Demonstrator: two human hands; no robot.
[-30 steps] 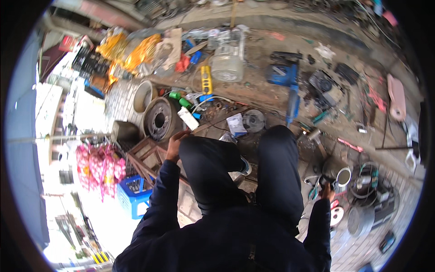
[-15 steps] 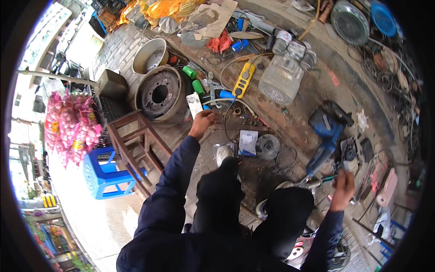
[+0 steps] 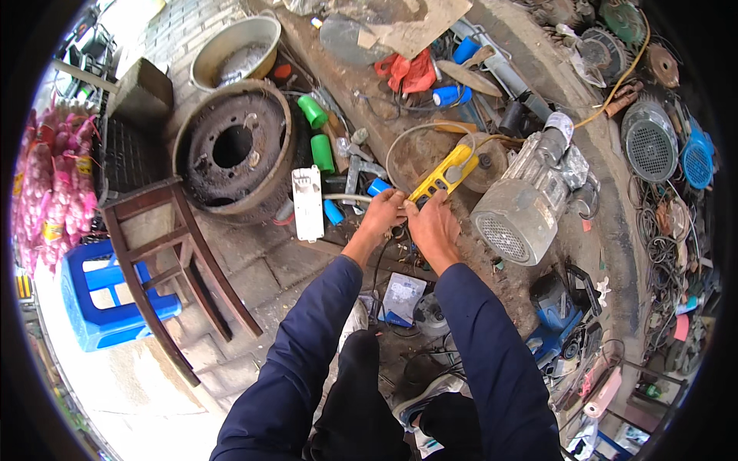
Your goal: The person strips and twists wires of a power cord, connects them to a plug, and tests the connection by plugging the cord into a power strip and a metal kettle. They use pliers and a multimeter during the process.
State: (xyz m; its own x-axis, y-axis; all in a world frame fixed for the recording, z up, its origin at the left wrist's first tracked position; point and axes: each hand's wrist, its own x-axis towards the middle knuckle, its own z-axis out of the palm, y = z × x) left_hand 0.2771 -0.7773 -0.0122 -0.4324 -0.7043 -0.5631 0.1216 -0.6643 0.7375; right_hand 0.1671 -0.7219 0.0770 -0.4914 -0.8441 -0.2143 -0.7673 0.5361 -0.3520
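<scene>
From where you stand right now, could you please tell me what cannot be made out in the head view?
All in the head view:
- Near end of the power strip: hidden behind the left hand and right hand; whether they grip a plug, I cannot tell.
- Left shoe: partly covered by the knee.
- Pink sacks: cut off by the fisheye edge.
- Packet: print too small to read.
</scene>
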